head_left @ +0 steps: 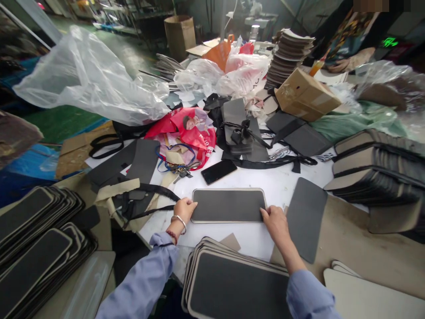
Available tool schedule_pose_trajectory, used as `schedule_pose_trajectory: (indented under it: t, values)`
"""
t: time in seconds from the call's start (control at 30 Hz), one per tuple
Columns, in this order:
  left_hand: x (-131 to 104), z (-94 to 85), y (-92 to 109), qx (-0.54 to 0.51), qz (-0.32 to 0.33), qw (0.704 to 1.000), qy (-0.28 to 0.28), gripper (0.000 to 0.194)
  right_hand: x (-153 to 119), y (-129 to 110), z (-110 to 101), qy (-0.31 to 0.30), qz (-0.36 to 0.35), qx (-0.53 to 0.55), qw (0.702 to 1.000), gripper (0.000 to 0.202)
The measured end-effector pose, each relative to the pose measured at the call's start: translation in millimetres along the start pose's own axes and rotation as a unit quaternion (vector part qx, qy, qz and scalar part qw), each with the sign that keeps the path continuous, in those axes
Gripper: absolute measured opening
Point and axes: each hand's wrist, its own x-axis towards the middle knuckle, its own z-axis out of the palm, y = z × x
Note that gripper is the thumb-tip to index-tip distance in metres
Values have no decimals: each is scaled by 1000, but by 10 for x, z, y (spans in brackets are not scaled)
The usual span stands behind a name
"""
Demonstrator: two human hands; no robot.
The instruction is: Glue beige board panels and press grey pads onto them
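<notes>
A dark grey rectangular panel (229,205) with rounded corners and a pale edge lies over the white tabletop (259,241). My left hand (183,213) pinches its left end between thumb and fingers; a bracelet and red beads circle that wrist. At the panel's right end, my right hand (276,221) grips the edge with thumb and fingers. Nearer to me is a stack of larger dark panels (239,283) with pale borders. A black phone (219,171) rests just beyond the held panel.
Panel stacks stand at left (33,261) and bundled ones at right (375,168). A loose grey panel (306,217) lies beside my right hand. Behind are a red bag (195,128), black straps, a cardboard box (307,95) and clear plastic (89,75). Another person's hand (353,61) is at back right.
</notes>
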Motion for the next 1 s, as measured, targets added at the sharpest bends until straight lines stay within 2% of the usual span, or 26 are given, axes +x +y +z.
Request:
schedule_pose_trajectory:
  t: [0.13,0.4,0.77,1.0]
  values:
    - [-3,19,6,24,6,1000,1,22,47,7,-25,-14,25,12,1000,21]
    - [-33,31,39,51,11,998,15,22,153,12,-105,-89,83,42,992,25]
    - [-80,28,84,41,7,999,27,22,232,3,-120,-109,88,42,989,24]
    - [-61,58,42,41,1,999,26,21,237,-11,-184,-134,78,35,987,23]
